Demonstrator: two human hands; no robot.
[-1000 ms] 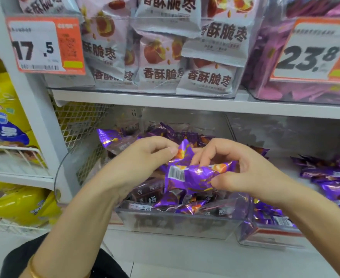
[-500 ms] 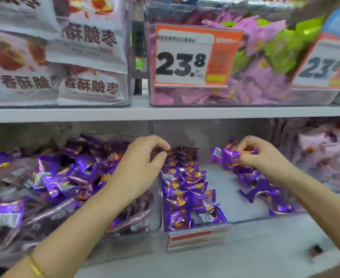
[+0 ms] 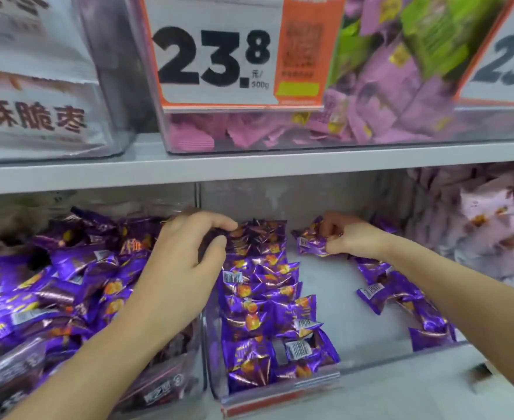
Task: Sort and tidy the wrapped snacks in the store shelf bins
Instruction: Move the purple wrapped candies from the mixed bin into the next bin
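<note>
Right hand (image 3: pixel 351 237): pinching a snack (image 3: pixel 310 245) by its right end, fingertips pressed together on the wrapper; unclear whether lifted or resting on the floor of the bin (image 3: pixel 328 313). Probably held this way for a carry across to the row.
Left hand (image 3: pixel 186 259): curled over the far end of the row (image 3: pixel 258 301), thumb and forefinger hooked around a dark wrapper there. Too blurred to tell whether gripped or only steadied. Likely placed as a stop, to keep the stack from sliding back.
Snack location: back of the middle bin, right of the bare strip, apart from the row, near the loose snacks (image 3: pixel 401 292).
Snack axis: long axis roughly left to right, slightly tilted; free crimped end and barcode pointing left, toward the row.
Row axis: packs laid crosswise and overlapping like shingles, in a line running front to back along the bin's left wall.
Loose snacks: strewn along the right wall at mixed angles; judged the part left to sort.
Heap (image 3: pixel 68 286): jumbled in the left bin, no common direction.
Next move, as a judgement: same crosswise lay needed, so little turning, only a sideways carry and a tuck at the row's far end.
Above: price tag (image 3: pixel 219 56) fronting pink packs (image 3: pixel 380 95) on the shelf (image 3: pixel 249 168).
</note>
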